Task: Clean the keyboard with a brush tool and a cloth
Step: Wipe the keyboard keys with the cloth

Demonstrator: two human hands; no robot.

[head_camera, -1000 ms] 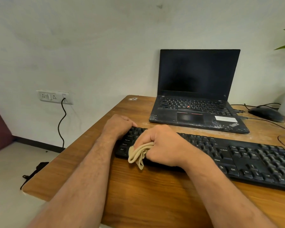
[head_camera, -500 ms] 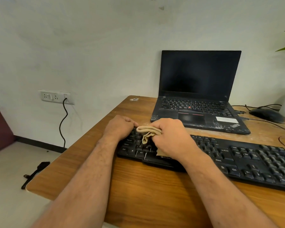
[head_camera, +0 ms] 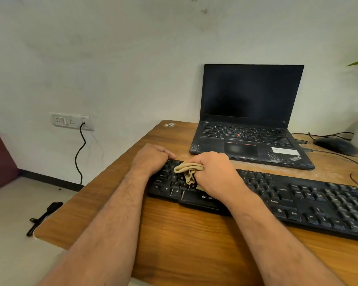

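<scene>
Near the left edge of the brown wooden table, the long black plastic keyboard lies flat, reaching toward the right edge. On its left end, the right hand rests with fingers curled round a crumpled beige cloth, which touches the keys beneath. Just beside it, the left hand grips the keyboard's far left corner, fingers curled together over the top edge. Toward the table's back edge stands an open black laptop with a dark screen, and a black computer mouse sits at the back right. Off the table, on the pale floor beside its left edge, lies a small black brush tool.
</scene>
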